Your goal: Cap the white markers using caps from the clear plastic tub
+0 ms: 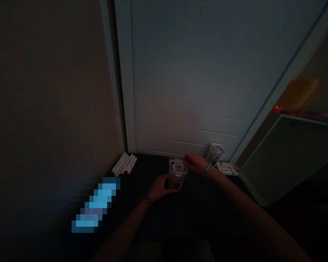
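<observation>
A clear plastic container (176, 182) with a yellow-and-dark label stands on the dark table. My left hand (160, 187) is wrapped around its lower left side. Inside it a white marker (173, 166) with a dark purple end shows through. Just above the container's right rim, my right hand (196, 163) has its fingers pinched together; what they hold, if anything, is too dark to make out. A blue-grey band (207, 169) circles the right wrist.
White markers (124, 164) lie in a row at the back left. A similar clear package (215, 154) leans against the white panel (191, 80), beside a white set (227, 168) with coloured marks. A bright pixelated screen (97, 205) lies left.
</observation>
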`<action>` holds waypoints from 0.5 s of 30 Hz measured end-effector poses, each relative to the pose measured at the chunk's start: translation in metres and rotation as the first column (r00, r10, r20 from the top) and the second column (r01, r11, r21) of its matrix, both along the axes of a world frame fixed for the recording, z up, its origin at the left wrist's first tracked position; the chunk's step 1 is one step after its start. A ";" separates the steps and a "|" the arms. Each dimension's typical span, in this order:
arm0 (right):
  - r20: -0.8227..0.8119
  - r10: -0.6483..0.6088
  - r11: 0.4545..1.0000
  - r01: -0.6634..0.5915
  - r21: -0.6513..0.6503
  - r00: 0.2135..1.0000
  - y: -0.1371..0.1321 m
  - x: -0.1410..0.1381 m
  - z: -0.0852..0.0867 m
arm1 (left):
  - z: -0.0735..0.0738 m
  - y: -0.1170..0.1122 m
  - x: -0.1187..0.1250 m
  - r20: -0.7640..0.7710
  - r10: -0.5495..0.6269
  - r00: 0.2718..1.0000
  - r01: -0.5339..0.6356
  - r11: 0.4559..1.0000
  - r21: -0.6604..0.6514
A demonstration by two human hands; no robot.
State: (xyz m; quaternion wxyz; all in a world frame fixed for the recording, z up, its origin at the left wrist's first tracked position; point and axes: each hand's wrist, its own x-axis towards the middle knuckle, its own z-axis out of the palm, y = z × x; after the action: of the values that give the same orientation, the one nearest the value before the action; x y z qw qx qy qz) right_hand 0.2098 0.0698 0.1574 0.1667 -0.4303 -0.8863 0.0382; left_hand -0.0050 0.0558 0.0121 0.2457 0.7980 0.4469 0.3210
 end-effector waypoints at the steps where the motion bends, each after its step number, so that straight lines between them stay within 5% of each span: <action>1: 0.001 -0.002 1.000 0.002 0.008 1.000 -0.001 0.000 0.001 | 0.000 0.000 0.000 -0.002 0.002 1.000 -0.002 1.000 -0.001; 15: 0.064 0.050 0.996 -0.054 0.065 0.997 0.004 -0.008 0.017 | -0.001 0.001 0.001 -0.003 0.019 1.000 -0.019 1.000 -0.014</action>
State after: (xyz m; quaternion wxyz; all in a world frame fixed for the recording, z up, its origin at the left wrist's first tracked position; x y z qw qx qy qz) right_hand 0.2021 0.0740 0.1745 0.1524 -0.4024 -0.9027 -0.0004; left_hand -0.0040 0.0566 0.0112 0.2474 0.7925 0.4570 0.3191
